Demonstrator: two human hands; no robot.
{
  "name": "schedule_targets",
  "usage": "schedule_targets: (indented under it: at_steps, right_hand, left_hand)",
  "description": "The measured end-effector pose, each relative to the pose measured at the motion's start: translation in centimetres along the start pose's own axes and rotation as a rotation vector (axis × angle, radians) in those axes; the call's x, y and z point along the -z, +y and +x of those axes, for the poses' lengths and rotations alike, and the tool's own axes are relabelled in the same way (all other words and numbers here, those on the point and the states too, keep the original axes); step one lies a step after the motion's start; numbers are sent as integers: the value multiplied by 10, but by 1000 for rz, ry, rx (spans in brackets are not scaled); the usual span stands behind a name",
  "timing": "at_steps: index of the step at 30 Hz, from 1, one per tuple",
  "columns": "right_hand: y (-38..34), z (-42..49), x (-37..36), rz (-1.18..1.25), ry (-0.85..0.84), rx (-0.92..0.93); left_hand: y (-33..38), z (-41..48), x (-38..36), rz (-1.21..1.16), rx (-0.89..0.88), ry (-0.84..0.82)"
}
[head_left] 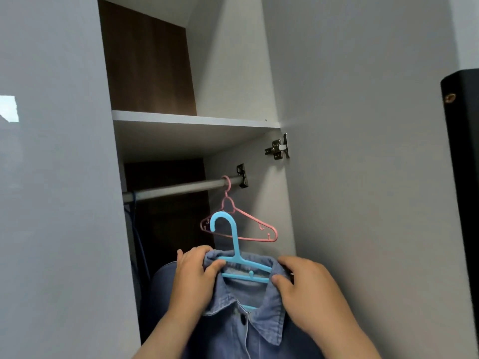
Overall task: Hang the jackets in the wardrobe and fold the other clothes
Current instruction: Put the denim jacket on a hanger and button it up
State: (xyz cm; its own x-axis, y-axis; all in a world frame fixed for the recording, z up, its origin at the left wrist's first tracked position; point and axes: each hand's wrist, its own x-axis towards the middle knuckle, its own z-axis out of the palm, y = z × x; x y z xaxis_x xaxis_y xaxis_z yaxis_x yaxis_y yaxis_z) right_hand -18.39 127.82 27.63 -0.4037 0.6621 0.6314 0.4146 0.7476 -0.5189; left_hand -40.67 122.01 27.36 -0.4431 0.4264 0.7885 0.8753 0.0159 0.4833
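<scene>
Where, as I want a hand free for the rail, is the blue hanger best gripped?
Pinch the blue hanger by its straight stem under the hook, coming from the right. That part stands upright and bare above the collar of the denim jacket, and the hook opens leftward.

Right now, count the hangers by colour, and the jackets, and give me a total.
Blue hanger: 1, in the collar of the jacket
Pink hanger: 1, on the rail
Jacket: 1
Total: 3
A blue hook at the rail's left end may be another hanger; mostly hidden, not counted.
</scene>
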Motion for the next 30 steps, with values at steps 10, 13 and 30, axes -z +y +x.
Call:
schedule_targets:
  at_steps: [10, 13, 30]
  right_hand:
    - [2, 19, 1, -15, -55, -61]
    - [0, 31, 2, -32, 8, -89]
    - [-3, 76, -20, -85, 118, -197]
  left_hand:
    - [-4, 9, -12, 1, 40, -55]
    - [0, 24, -13, -2, 44, -71]
    - [16, 154, -1, 578, 24, 151]
